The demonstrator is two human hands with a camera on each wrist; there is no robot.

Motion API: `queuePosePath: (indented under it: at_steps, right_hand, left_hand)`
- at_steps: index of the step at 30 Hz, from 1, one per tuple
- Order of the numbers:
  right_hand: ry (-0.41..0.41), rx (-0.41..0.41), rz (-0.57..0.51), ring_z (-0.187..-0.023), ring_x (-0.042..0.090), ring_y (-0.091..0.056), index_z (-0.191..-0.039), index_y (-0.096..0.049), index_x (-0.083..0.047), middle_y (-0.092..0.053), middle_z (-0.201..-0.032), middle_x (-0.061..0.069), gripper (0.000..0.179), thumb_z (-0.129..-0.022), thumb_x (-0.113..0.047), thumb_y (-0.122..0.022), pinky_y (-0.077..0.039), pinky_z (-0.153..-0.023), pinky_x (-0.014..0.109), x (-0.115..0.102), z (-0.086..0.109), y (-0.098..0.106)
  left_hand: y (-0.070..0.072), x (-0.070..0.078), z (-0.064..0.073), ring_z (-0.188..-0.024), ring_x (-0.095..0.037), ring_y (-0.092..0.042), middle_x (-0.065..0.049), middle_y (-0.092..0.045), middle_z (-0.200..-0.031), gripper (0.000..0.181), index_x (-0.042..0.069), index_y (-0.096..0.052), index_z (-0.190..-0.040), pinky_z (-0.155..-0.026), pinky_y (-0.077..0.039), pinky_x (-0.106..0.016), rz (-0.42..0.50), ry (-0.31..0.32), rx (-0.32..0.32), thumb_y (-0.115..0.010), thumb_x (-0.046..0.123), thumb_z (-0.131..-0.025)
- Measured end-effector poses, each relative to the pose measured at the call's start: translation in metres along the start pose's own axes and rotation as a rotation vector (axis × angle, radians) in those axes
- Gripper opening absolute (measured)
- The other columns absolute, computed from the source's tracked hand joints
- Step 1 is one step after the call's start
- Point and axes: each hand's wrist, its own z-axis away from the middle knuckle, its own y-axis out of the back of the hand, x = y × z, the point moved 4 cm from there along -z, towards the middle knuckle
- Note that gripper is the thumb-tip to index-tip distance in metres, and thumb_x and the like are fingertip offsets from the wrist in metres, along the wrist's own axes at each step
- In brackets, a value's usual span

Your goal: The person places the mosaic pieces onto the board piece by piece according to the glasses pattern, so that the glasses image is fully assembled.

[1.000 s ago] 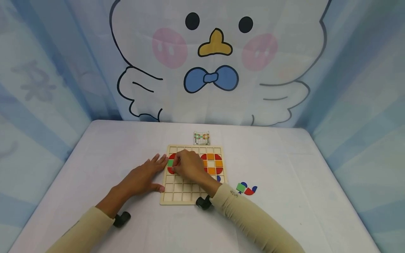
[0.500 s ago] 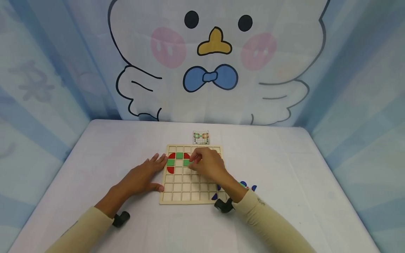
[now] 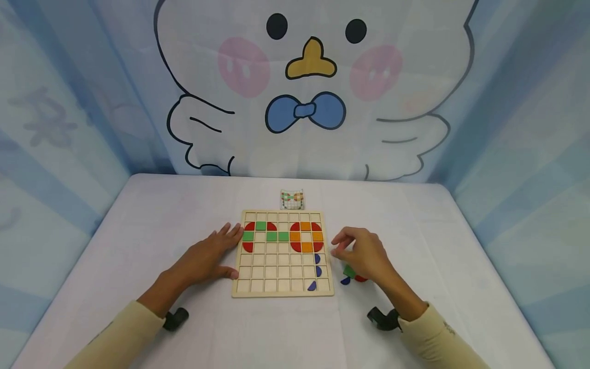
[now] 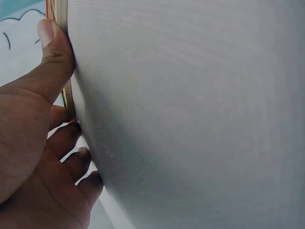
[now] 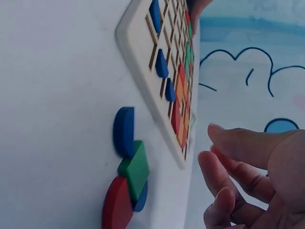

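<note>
A wooden grid board (image 3: 282, 295) lies on the table, with red, green and orange pieces in its upper rows. My left hand (image 3: 203, 259) rests along its left edge, fingers spread; in the left wrist view the thumb (image 4: 57, 52) touches the board's side. Off the board's right edge hovers my right hand (image 3: 366, 253), fingers loosely bent. The right wrist view shows nothing between thumb and fingertips. Beneath that hand lie loose pieces: a green square (image 5: 135, 169), a red rounded piece (image 5: 116, 205) and blue rounded pieces (image 5: 124, 132), partly hidden in the head view.
Several blue pieces (image 3: 318, 271) sit in the board's right-hand columns. Behind the board lies a small pattern card (image 3: 292, 199). A white cloth covers the table (image 3: 405, 215), and a printed curtain (image 3: 313, 154) hangs at the back.
My right hand has moved right, from over the board's left part, across its middle, to beyond its right edge. Green squares it covered now show in the grid. My left hand stays put.
</note>
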Motion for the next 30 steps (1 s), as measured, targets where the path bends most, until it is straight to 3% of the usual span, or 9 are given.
queuePosePath:
  at_steps: [5,12,17,25,30]
  right_hand:
    - [-0.045,-0.011,0.028,-0.072,0.020,-0.055,-0.107,-0.078,-0.016,-0.070,-0.089,0.000,0.020,-0.089,-0.018,-0.087,-0.049,-0.056,0.027,0.024,0.011,0.008]
    - [-0.037,-0.053,0.110,-0.085,0.019,-0.055,-0.106,-0.080,-0.020,-0.072,-0.094,-0.002,0.024,-0.084,-0.015,-0.091,-0.043,-0.070,0.031,0.041,0.017,0.006]
    - [-0.015,-0.067,0.126,-0.089,0.019,-0.057,-0.102,-0.080,-0.023,-0.068,-0.092,-0.002,0.021,-0.086,-0.014,-0.089,-0.045,-0.073,0.030,0.043,0.016,0.001]
    - [0.022,-0.066,0.151,-0.082,0.018,-0.056,-0.100,-0.075,-0.023,-0.064,-0.087,-0.001,0.017,-0.088,-0.018,-0.087,-0.045,-0.065,0.029,0.040,0.013,-0.003]
    - [0.023,-0.089,0.157,-0.084,0.018,-0.056,-0.101,-0.076,-0.024,-0.063,-0.088,-0.002,0.021,-0.086,-0.017,-0.089,-0.046,-0.069,0.030,0.039,0.014,-0.003]
  left_hand:
    - [0.000,0.000,0.000,-0.163,-0.043,-0.023,-0.015,-0.030,-0.175,0.112,0.007,-0.031,-0.167,-0.130,-0.029,-0.061,0.004,-0.003,0.005,-0.091,0.043,-0.080]
    - [-0.001,-0.002,0.000,-0.164,-0.043,-0.022,-0.016,-0.029,-0.175,0.112,0.007,-0.030,-0.167,-0.130,-0.028,-0.060,0.006,0.000,0.003,-0.091,0.043,-0.080]
    - [0.000,-0.001,0.001,-0.163,-0.043,-0.023,-0.016,-0.030,-0.175,0.112,0.006,-0.030,-0.167,-0.130,-0.029,-0.061,0.011,-0.002,0.006,-0.091,0.042,-0.080]
    - [0.001,0.000,0.002,-0.163,-0.044,-0.023,-0.016,-0.031,-0.174,0.111,0.006,-0.031,-0.167,-0.130,-0.029,-0.061,0.012,-0.004,0.007,-0.090,0.042,-0.081]
    - [0.001,0.001,0.001,-0.163,-0.043,-0.023,-0.016,-0.030,-0.175,0.111,0.006,-0.031,-0.167,-0.130,-0.029,-0.061,0.011,-0.003,0.004,-0.090,0.042,-0.081]
